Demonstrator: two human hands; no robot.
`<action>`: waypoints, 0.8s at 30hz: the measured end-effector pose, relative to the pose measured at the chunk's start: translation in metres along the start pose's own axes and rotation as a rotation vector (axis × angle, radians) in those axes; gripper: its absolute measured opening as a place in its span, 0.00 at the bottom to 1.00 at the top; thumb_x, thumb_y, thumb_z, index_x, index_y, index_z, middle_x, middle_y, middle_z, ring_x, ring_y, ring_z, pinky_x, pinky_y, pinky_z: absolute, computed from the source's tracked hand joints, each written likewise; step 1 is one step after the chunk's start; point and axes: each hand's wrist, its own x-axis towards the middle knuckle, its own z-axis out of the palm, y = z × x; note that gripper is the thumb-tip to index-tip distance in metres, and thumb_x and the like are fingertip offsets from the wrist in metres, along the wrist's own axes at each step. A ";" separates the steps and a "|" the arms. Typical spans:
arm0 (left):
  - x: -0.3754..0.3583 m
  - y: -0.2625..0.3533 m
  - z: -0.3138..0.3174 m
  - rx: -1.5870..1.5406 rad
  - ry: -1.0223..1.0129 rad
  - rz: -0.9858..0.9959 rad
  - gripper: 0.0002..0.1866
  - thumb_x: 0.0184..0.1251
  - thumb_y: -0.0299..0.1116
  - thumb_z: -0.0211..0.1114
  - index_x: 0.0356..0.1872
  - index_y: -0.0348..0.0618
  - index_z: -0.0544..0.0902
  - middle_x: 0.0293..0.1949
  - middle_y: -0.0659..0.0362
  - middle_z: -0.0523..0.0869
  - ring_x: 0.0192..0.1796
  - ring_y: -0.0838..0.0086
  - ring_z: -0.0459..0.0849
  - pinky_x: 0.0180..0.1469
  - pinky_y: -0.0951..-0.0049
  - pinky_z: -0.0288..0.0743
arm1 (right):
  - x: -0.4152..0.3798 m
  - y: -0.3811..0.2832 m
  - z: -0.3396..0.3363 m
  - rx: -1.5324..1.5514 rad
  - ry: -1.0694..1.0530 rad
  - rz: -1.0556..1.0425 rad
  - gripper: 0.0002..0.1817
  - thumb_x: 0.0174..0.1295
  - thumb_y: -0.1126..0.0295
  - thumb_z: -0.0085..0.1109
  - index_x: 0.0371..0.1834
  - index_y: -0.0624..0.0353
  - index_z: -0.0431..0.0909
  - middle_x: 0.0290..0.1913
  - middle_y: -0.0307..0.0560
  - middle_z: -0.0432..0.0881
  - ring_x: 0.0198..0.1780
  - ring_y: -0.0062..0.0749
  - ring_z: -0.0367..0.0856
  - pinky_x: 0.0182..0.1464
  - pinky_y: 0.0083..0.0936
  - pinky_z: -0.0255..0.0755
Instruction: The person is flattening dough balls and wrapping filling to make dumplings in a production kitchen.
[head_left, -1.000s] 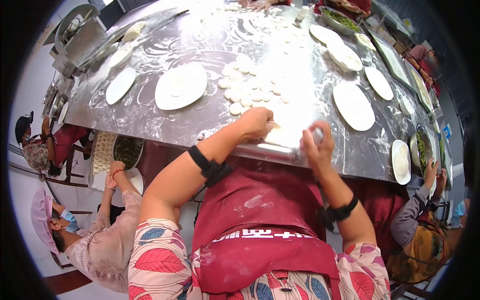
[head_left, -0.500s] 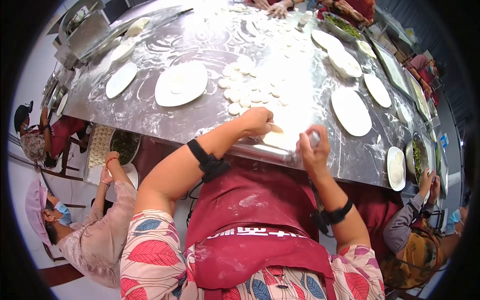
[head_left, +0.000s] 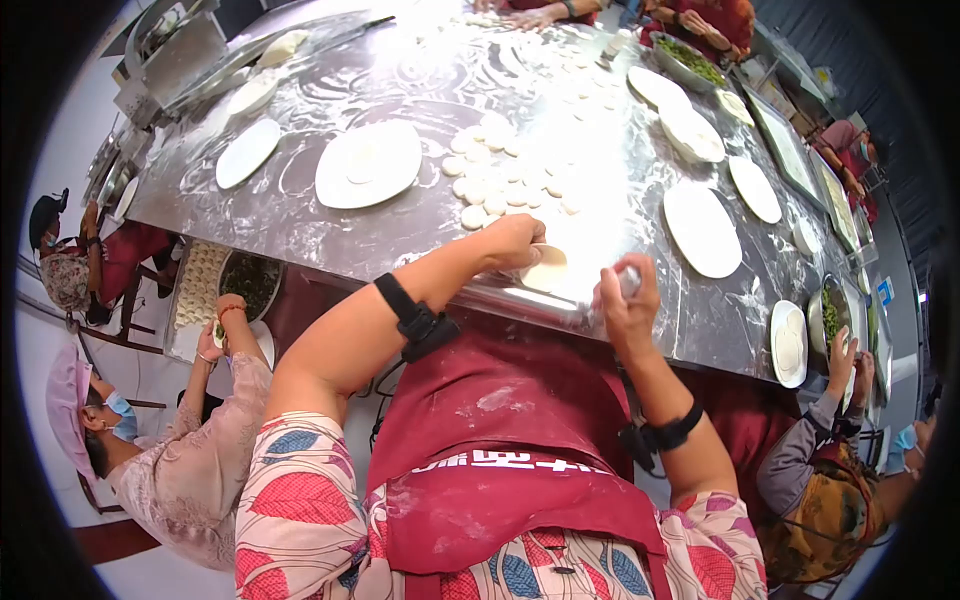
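Note:
My left hand (head_left: pixel 512 243) is closed, its fingers pinching the edge of a round, flat dough wrapper (head_left: pixel 546 270) at the table's front edge. My right hand (head_left: pixel 628 305) is wrapped round a rolling pin (head_left: pixel 630 281), whose pale end shows at the thumb; the rest is blurred or hidden by glare. Just beyond my left hand lie several small flattened dough pieces (head_left: pixel 480 185). Left of them is a white plate (head_left: pixel 340 188) with a thin round wrapper (head_left: pixel 364 163) on it.
The floured metal table (head_left: pixel 290 225) carries more white plates, including one on the right (head_left: pixel 702 230). A co-worker at left sits by a tray of dumplings (head_left: pixel 200 285) and a bowl of filling (head_left: pixel 250 285). Another at right has a bowl of greens (head_left: pixel 830 310). More co-workers' hands are across the table.
The wrapper under my left hand shows more of its round outline. Both hands stay nearly in place. The pale round on the left plate looks larger. The right co-worker's hand has shifted.

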 end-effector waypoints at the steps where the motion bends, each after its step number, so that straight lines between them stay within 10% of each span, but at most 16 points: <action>1: -0.001 -0.002 -0.002 -0.002 -0.014 0.015 0.11 0.58 0.32 0.62 0.38 0.35 0.83 0.32 0.47 0.86 0.37 0.60 0.84 0.43 0.63 0.75 | 0.004 0.002 0.001 -0.018 0.006 -0.007 0.08 0.62 0.78 0.56 0.42 0.58 0.68 0.20 0.41 0.75 0.20 0.19 0.76 0.22 0.21 0.70; 24: 0.018 0.000 0.001 -0.001 0.034 0.011 0.10 0.60 0.32 0.60 0.35 0.35 0.82 0.30 0.48 0.85 0.36 0.61 0.83 0.43 0.63 0.74 | 0.075 0.024 0.026 -0.222 0.086 -0.125 0.08 0.61 0.75 0.58 0.40 0.57 0.69 0.18 0.47 0.73 0.20 0.25 0.75 0.23 0.26 0.68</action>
